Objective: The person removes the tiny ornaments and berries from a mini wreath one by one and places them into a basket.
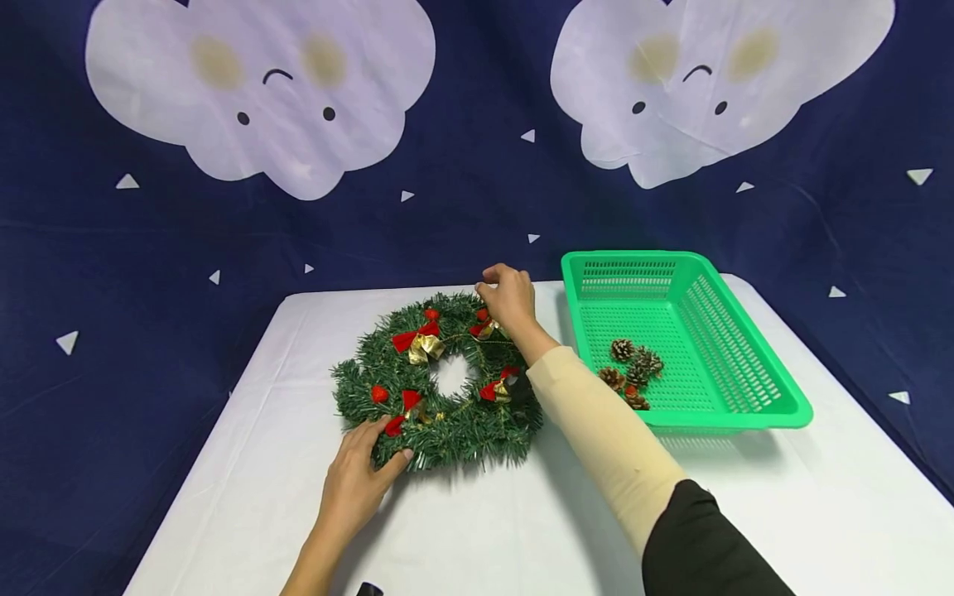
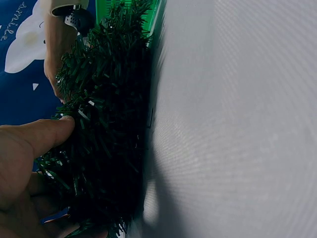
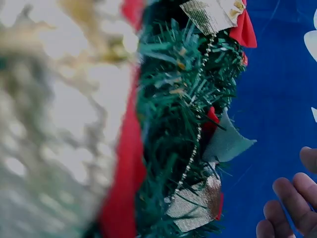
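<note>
A round green Christmas wreath (image 1: 462, 439) with red and gold bows lies on the white table. At its lower left edge, my left hand (image 1: 356, 476) holds the greenery, fingers beside a red bow (image 1: 395, 425) and thumb on the near rim. In the left wrist view the thumb (image 2: 54, 133) presses on the tinsel (image 2: 109, 109), the other fingers partly hidden below. My right hand (image 1: 512, 298) hovers over the upper right edge, near another bow (image 1: 484, 325). In the right wrist view its loosely bent fingers (image 3: 292, 203) are apart from the wreath and hold nothing.
A green plastic basket (image 1: 745, 331) stands on the right of the table (image 1: 477, 530), with several pine cones (image 1: 644, 362) in its near left corner. Behind the table hangs a dark blue cloth (image 1: 477, 223) with printed clouds. My right forearm crosses between wreath and basket.
</note>
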A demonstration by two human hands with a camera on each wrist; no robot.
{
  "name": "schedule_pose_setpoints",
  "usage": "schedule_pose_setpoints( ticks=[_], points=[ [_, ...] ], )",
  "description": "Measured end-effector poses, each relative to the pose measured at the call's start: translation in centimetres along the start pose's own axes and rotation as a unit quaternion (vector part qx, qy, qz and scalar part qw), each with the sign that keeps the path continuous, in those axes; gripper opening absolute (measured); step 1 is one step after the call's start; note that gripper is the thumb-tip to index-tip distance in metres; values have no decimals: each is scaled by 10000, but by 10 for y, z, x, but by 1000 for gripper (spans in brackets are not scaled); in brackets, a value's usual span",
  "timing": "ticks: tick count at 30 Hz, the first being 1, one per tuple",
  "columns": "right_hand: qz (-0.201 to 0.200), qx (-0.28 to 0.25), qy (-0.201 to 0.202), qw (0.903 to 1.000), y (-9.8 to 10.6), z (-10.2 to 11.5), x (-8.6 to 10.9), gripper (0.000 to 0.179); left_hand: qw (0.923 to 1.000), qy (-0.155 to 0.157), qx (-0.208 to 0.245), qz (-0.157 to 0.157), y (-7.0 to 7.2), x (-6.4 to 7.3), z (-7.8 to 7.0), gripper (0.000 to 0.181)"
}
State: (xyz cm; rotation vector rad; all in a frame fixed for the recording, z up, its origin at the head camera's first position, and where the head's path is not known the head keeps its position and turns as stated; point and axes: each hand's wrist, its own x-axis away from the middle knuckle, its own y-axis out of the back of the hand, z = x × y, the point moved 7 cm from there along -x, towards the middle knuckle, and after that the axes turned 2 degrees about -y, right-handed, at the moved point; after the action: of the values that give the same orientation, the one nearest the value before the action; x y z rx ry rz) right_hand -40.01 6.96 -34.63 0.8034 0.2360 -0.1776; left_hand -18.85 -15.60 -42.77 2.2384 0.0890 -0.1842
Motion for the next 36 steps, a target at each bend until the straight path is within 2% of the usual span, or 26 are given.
schedule_pose_setpoints(
  ticks=[14, 22, 36],
  points=[
    [135, 189, 12, 9997, -15, -9, -4, 27, 10000, 46, 27, -23, -3, 0, 0, 63],
    [607, 600, -206, 9961, -28, -24, -3, 26, 10000, 29, -14, -25, -2, -1, 0, 63],
    [804, 947, -203, 9920, -34, -30, -2, 26, 10000, 33, -37, 1, -2, 0, 0, 64]
  ],
)
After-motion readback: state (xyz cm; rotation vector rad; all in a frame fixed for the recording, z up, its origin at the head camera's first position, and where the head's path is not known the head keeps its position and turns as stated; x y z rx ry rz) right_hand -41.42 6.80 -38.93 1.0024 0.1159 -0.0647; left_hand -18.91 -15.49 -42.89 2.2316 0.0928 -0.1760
